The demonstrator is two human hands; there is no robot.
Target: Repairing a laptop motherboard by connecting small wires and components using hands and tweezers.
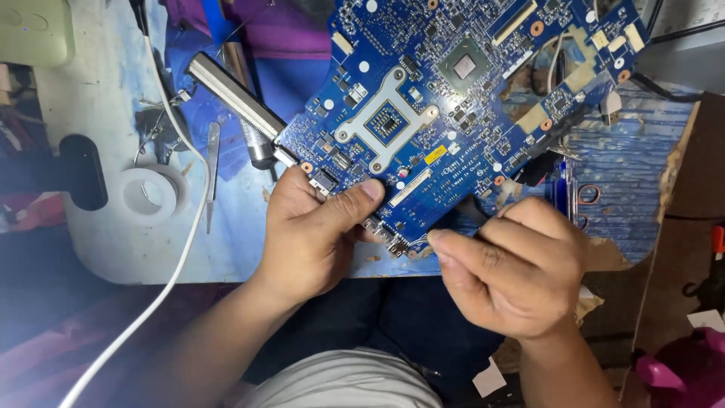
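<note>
A: What are the hands doing?
B: The left hand (pixel 317 227) clamps the blue circuit board's (pixel 453 98) lower edge, centre frame. The right hand (pixel 513 264), at five o'clock, pinches a thin wire (pixel 418 240) there.
A: Nearby?
B: A tape roll (pixel 151 193) at nine o'clock.

Glossy blue circuit board (pixel 423 113) with a shiny metal bracket (pixel 385 121); worn, peeling table surface (pixel 634 166).

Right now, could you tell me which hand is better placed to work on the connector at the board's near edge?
The right hand: its fingertips already pinch at the connector, while the left hand is occupied gripping the blue circuit board.
</note>
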